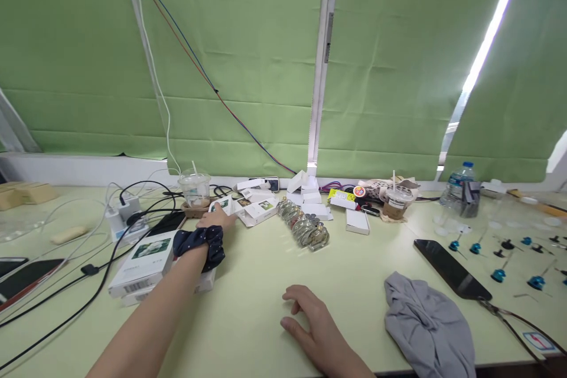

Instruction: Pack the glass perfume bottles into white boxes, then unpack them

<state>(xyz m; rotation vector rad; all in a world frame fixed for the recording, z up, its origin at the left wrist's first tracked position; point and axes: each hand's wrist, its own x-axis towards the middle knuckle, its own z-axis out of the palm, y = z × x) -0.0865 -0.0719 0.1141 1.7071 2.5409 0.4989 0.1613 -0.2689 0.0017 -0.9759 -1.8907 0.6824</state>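
Observation:
My left hand [217,218] reaches forward at a small white card box with a green picture [222,205], its fingers partly hidden behind the back of the hand. A dark dotted scrunchie [212,247] is round that wrist. White boxes [148,263] lie stacked beside and under the forearm. Near the front edge, my right hand [310,325] hovers over or rests on the table, fingers curved and apart, holding nothing. Ahead of it lies a row of clear wrapped items [303,225]. Opened white boxes [261,210] are piled behind.
Cables and a charger [126,218] spread across the left. Plastic cups [195,189] stand at the back. On the right are a grey cloth [427,325], a black phone [452,269], a water bottle [460,180] and several small blue parts [498,274].

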